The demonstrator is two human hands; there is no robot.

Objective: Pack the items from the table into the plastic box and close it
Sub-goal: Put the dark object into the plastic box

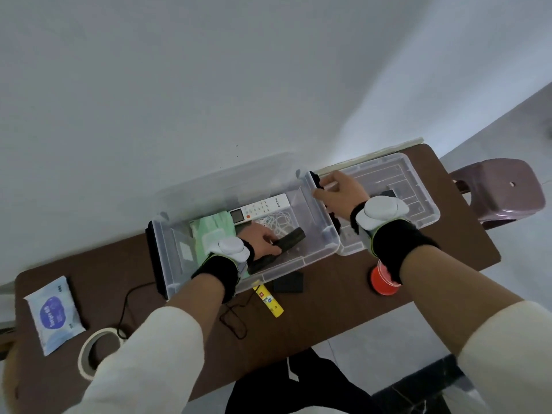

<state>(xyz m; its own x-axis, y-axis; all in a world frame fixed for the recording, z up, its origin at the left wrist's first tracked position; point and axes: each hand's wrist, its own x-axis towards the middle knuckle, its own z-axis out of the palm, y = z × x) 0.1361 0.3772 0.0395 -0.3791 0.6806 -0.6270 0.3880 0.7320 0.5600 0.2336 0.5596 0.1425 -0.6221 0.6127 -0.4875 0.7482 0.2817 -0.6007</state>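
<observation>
The clear plastic box (316, 252) stands open on the brown table (328, 306). Inside lie a white remote (263, 208), a green pack (210, 230) and a white cable (279, 223). My left hand (263, 241) is down in the box and grips a long black object (291, 238). My right hand (340, 191) grips the box's right rim, next to its black latch. The clear lid (412, 186) lies upside down to the right of the box.
On the table in front of the box lie a yellow glue stick (268, 299), a black pad (289, 282), a red-lidded jar (383, 279), a black cord (233, 319), a tape roll (92, 351) and a wipes pack (55, 312). A purple stool (501, 189) stands at right.
</observation>
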